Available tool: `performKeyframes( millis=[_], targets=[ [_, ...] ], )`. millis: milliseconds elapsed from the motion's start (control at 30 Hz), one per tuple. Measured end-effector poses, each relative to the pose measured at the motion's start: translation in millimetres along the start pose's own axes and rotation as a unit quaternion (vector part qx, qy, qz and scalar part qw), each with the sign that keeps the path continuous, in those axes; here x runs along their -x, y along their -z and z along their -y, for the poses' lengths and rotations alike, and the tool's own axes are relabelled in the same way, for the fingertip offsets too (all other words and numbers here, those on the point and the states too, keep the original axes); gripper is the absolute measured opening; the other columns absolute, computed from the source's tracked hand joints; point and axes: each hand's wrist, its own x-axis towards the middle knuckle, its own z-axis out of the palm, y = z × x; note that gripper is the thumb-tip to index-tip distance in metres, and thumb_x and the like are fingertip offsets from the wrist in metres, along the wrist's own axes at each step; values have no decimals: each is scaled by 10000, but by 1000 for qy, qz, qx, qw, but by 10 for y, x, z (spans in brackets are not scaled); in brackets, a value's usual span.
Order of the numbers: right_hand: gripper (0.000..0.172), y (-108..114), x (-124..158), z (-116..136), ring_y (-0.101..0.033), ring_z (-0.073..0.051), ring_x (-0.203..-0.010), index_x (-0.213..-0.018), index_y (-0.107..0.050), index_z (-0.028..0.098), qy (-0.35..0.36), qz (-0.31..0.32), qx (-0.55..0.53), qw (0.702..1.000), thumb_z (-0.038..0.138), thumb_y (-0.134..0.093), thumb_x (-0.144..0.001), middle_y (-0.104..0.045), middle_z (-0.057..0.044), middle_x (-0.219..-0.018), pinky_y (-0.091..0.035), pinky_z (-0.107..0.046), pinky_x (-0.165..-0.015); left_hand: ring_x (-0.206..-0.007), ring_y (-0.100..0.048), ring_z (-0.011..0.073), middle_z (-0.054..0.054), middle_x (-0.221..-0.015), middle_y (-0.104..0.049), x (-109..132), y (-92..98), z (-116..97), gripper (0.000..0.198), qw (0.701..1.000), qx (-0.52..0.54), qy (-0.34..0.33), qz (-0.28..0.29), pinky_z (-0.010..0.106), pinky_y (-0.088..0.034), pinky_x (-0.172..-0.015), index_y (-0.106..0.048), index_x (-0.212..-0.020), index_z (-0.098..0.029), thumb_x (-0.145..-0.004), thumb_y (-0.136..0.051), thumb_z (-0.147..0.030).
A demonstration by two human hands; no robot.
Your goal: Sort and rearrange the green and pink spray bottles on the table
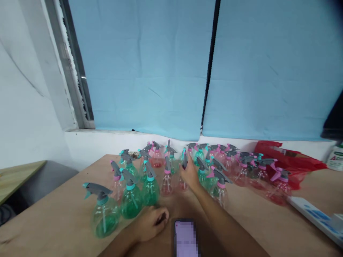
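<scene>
My right hand reaches out among the spray bottles and is closed around the upper part of one spray bottle with a grey head. Its clear pinkish body shows below my fingers. My left hand rests on the table in a loose fist, and I see nothing in it. Close to that hand stand a green spray bottle, another green bottle and, farther left, a clear green one with some green tint at its base. A pink-collared bottle stands left of my right hand.
A phone lies in front of me on the wooden table. Several more pink and green bottles stand at the right, beside a red plastic bag. A white strip-shaped box and a white container are farther right. Blue curtains hang behind.
</scene>
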Motion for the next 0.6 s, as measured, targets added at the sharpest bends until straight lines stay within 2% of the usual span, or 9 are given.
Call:
performKeyframes(
  millis=[133,200,300,433,600],
  targets=[
    [538,-20,114,-58,-660,-252,-1001,-1325,-607,179,-52,3,-40,998,270,-594,-795,-710,-84,-1052,-503,-403,-955,-638,-569,139,-61,-699,-622,-6,7,-6,85,1000,1,0,2,249,-311,-591,-618,-976,-263,-936,-554,-225],
    [481,-11,139,-61,-648,-227,-837,-1227,-665,171,-74,5,-58,996,253,-599,-758,-716,-66,-937,-517,-354,-836,-634,-568,137,-62,-696,-623,-9,7,-10,89,1000,3,4,3,246,-308,-590,-619,-966,-261,-927,-553,-215],
    [382,32,150,-81,-600,-199,-721,-1091,-711,183,-77,37,-116,990,238,-585,-734,-711,-39,-846,-499,-320,-733,-637,-571,137,-61,-701,-624,-12,8,-18,91,1000,7,6,-4,243,-309,-592,-620,-955,-264,-921,-554,-212],
    [313,159,170,-66,-592,-181,-649,-983,-743,202,-103,124,-205,965,237,-575,-721,-699,-3,-724,-483,-296,-646,-637,-584,138,-61,-699,-619,-13,23,-36,86,1000,16,4,-3,241,-318,-591,-624,-954,-266,-920,-562,-217],
    [318,306,210,111,-659,-185,-629,-932,-766,218,-108,272,-291,911,219,-564,-687,-729,0,-704,-492,-297,-640,-621,-582,135,-63,-682,-613,-13,38,-54,80,1000,14,11,-2,236,-313,-578,-630,-946,-264,-918,-566,-226]
  ],
)
